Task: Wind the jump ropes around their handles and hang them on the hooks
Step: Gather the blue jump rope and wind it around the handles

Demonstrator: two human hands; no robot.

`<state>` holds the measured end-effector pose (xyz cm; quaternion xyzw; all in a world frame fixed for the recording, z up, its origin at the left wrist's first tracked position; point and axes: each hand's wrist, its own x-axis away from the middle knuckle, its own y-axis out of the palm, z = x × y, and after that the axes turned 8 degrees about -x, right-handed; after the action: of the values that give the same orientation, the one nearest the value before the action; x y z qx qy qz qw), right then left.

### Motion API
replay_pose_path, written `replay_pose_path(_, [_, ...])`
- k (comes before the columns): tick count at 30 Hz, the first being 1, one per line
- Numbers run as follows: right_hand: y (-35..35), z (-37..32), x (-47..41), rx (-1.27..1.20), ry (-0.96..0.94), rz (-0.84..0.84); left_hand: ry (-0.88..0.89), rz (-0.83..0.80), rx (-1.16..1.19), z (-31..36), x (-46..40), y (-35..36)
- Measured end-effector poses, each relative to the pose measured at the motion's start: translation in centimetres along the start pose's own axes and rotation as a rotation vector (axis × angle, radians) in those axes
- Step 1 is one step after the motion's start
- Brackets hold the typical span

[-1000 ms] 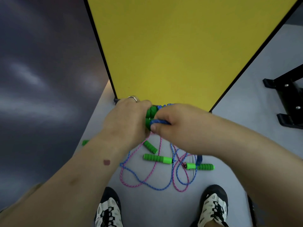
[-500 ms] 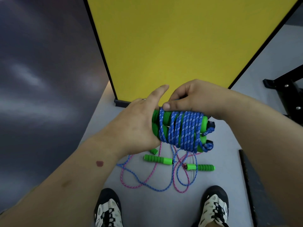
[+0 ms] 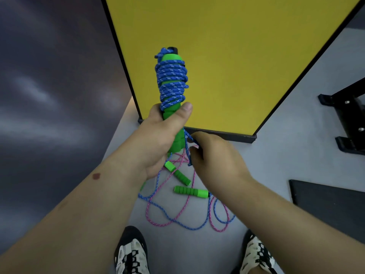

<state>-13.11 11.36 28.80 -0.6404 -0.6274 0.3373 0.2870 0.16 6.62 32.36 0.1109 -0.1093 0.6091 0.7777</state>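
The wound bundle (image 3: 171, 84), lying sideways half a second ago, now stands upright before the yellow panel (image 3: 233, 56), gripped low by the left hand (image 3: 158, 139), thumb across the green handles. Just right and nearer, the right hand (image 3: 215, 161) pinches the loose blue rope end (image 3: 188, 138) in curled fingers. Pink and blue ropes (image 3: 183, 218) with green handles lie tangled on the grey floor (image 3: 286, 155), beyond the shoes (image 3: 131, 252).

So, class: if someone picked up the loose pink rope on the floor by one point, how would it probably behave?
Probably floppy: the pink rope lies in slack loops on the floor. It may drag the blue rope along, since the two cross repeatedly. It looks thin, so likely light.
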Motion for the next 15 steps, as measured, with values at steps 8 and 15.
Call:
replay_pose_path(8, [1.1, -0.7, 0.2, 0.28, -0.075, 0.231, -0.076, 0.02, 0.36, 0.1, 0.1, 0.9])
replay_pose_path(15, [0.1, -2.4, 0.0, -0.825, 0.312, 0.13, 0.114, 0.029, 0.118, -0.5, -0.3, 1.1])
